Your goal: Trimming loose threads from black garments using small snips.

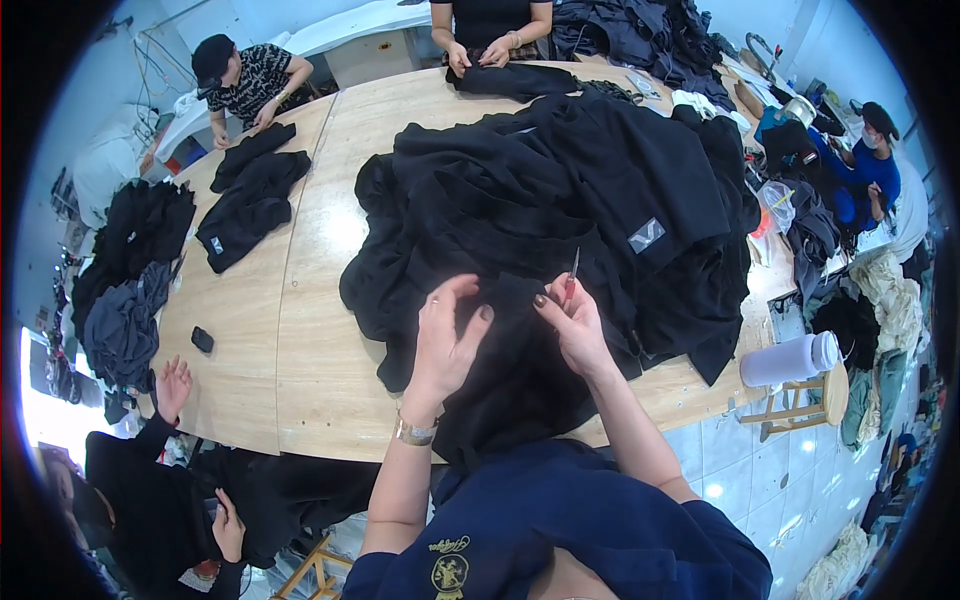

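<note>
Pale wooden tabletop w/ heaped black fabric garments: left hand loose, right hand gripping small red-handled snips; blade could nick cloth.

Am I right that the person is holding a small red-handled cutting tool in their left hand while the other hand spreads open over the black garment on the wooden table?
Not quite. In the head view the small red-handled cutting tool sits in the right hand, not the left. The left hand is the one spread open over the black garment on the wooden table.
</note>
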A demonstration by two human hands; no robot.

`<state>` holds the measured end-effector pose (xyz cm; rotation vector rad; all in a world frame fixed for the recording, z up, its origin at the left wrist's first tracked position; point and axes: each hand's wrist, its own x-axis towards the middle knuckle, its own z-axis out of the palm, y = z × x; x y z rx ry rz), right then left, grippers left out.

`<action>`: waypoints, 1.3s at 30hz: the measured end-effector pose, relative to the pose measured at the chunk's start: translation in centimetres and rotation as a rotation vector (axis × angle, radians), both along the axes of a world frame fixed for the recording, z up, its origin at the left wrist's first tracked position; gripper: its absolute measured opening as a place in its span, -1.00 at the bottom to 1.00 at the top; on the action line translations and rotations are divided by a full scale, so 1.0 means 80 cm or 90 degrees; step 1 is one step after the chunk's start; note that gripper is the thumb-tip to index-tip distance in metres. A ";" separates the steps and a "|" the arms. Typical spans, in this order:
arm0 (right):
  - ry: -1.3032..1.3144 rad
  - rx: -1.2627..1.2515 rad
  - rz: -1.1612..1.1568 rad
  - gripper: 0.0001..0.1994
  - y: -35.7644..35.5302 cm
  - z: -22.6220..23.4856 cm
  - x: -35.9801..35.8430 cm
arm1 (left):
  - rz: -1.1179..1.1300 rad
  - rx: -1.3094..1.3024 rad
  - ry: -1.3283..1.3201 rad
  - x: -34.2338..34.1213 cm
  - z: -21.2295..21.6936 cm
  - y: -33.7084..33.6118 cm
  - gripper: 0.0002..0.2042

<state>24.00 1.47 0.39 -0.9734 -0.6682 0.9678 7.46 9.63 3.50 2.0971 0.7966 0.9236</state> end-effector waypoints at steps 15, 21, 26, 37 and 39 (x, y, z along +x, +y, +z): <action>-0.099 -0.102 -0.086 -0.75 0.007 -0.016 -0.016 | -0.217 -0.564 -0.222 -0.014 0.007 0.001 -0.86; -0.496 -0.004 -0.257 -0.70 0.000 0.013 -0.021 | -0.212 -0.659 -0.368 -0.019 -0.008 0.006 -0.88; -0.471 -0.066 -0.109 -0.75 -0.021 0.056 -0.024 | -0.217 -0.653 -0.382 -0.020 -0.003 0.007 -0.89; -0.519 -0.021 -0.100 -0.94 -0.026 0.052 -0.052 | -0.137 -0.464 -0.251 -0.008 0.009 -0.005 -0.89; -0.569 0.057 -0.090 -0.94 -0.034 0.058 -0.050 | -0.110 -0.493 -0.271 -0.008 0.008 -0.004 -0.90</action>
